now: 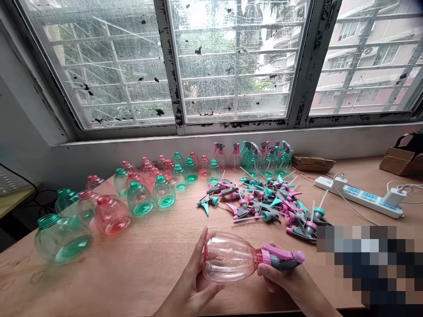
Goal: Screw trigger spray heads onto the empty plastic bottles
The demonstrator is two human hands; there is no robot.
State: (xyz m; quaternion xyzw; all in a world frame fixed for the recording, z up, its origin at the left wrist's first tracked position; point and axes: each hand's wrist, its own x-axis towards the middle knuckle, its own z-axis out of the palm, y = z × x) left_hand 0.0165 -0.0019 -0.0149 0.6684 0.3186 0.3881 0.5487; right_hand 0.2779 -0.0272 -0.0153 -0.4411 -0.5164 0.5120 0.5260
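A clear pink spray bottle (pixel 229 257) lies sideways between my hands above the near edge of the table. Its pink and grey trigger head (pixel 282 256) is joined to the neck and points right. My left hand (pixel 198 275) cups the bottle's base, thumb below and fingers behind. At the neck collar, my right hand (pixel 284 279) grips with the thumb in front, its other fingers mostly hidden behind the head. Beyond the bottle lies a pile of loose trigger heads (pixel 264 198) in pink, teal and grey, some with straws showing.
Several headless green and pink bottles (pixel 140 198) stand at the left and back. Bottles with trigger heads (pixel 254 160) stand by the wall. A white power strip (pixel 360 196), a brown package (pixel 313 163) and a cardboard box (pixel 401 159) are at the right. The lower right corner is pixelated.
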